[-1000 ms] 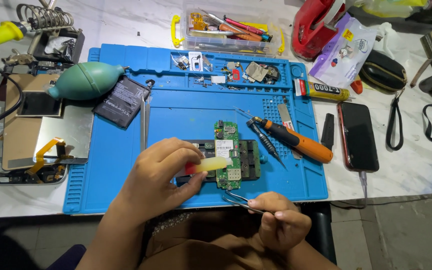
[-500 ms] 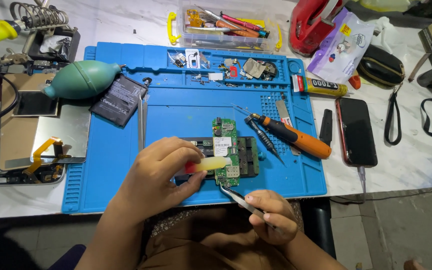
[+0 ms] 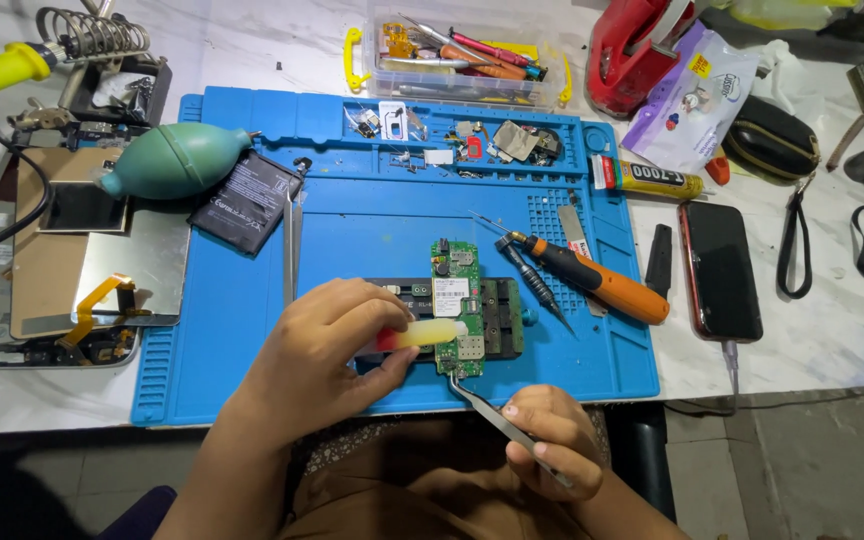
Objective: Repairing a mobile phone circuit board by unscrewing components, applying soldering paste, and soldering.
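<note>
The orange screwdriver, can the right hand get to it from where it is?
Probably yes. The orange screwdriver lies in the open on the blue mat, up and right of the right hand, nothing covering it. But that hand already holds tweezers.

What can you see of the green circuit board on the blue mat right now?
The green circuit board is narrow, lying flat lengthwise in a dark holder on the blue mat. It carries small chips, metal shields and a white sticker. The left hand holds a yellowish stick across its lower half; tweezers in the right hand reach its bottom edge.
</note>
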